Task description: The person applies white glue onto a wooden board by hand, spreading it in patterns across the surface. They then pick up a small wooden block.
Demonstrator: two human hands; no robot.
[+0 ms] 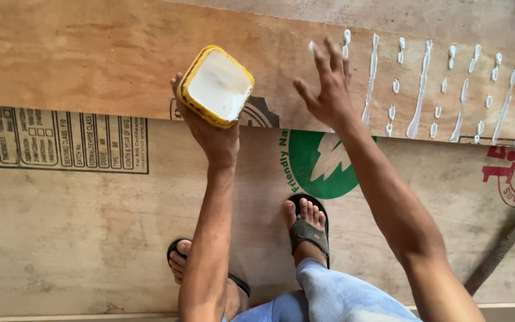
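Crouching on broad plywood sheets (78, 238), we grip a squarish yellow tub (217, 87) of smooth white glue from below in our left hand (210, 128), near the centre. Our right hand (328, 86) hovers open, fingers spread, white glue on one fingertip. Wet white glue streaks (424, 89) stripe the reddish plank (90, 53) far right. A hammer (505, 244) lies right.

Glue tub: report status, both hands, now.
Left hand grips yellow glue tub, open, white inside. Right hand open above plywood strip, fingertip white. Glue lines to its right. Hammer lies clear.
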